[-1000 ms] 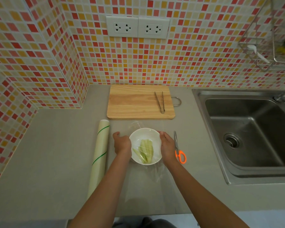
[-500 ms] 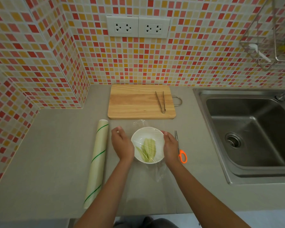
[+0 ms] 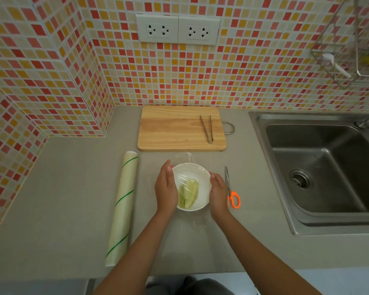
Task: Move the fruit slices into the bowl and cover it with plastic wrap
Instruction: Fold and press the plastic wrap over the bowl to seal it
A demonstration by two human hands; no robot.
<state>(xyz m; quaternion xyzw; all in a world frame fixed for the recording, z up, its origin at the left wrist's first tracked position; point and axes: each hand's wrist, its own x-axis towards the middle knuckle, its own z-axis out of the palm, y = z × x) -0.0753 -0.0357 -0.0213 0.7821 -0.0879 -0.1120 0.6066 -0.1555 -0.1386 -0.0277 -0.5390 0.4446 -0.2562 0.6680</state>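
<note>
A white bowl [image 3: 197,172] stands on the grey counter in front of the cutting board. Pale green fruit slices [image 3: 189,193] lie inside it. A sheet of clear plastic wrap [image 3: 184,156] is stretched over the bowl's top, with loose edges trailing beyond and in front of it. My left hand [image 3: 166,187] presses flat against the bowl's left side. My right hand [image 3: 218,192] presses against its right side. Both hands cup the bowl and hold the wrap down on its wall.
A roll of plastic wrap [image 3: 123,207] lies left of the bowl. Orange-handled scissors [image 3: 231,190] lie to its right. Metal tongs [image 3: 207,128] rest on the wooden cutting board [image 3: 170,128]. A steel sink [image 3: 324,169] is at the right.
Both hands have closed in from the counter onto the bowl's sides, smoothing the wrap down over the rim. The bowl stayed in place.
</note>
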